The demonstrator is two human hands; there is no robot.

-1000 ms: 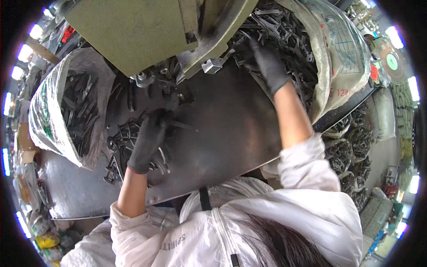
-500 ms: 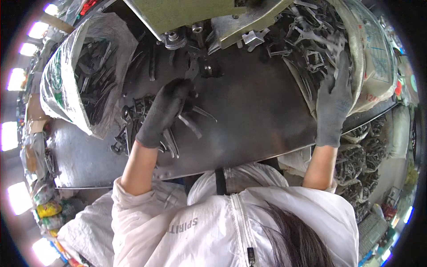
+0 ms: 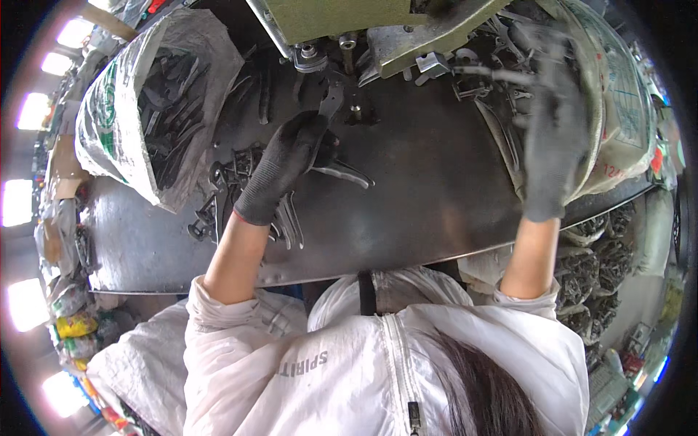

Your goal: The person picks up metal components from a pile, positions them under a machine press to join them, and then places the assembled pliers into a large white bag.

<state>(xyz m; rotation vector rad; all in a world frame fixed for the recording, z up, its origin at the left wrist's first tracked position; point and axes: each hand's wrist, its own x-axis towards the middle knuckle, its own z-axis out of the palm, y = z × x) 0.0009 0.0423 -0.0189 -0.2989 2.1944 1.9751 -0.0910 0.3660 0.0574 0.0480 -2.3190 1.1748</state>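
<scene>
Dark steel plate forms the worktable (image 3: 436,218), spanning the view beneath both hands. Above the grip stands the olive-green press (image 3: 342,18), its tooling post just beyond the fingertips. Left of the grip, a white woven sack (image 3: 109,123) lies open, full of dark metal blanks. At the far right, a second sack (image 3: 618,94) holds a tangle of similar forged parts.

The left hand (image 3: 287,163), in a dark knitted glove, is closed around a flat plier-shaped blank (image 3: 331,109), whose upper end lies under the press tooling while its lower arm projects right of the palm. Loose blanks (image 3: 240,182) lie piled below and left of the wrist.

The right hand (image 3: 552,138), also gloved, is blurred at the mouth of the right sack; whether it grips a part cannot be told.

Probable hazard: the gloved fingers sit close to the tooling, so a press stroke could pinch them. A blank seated askew could jam or be struck off-centre. The loose pile near the wrist could be swept off the table edge.
</scene>
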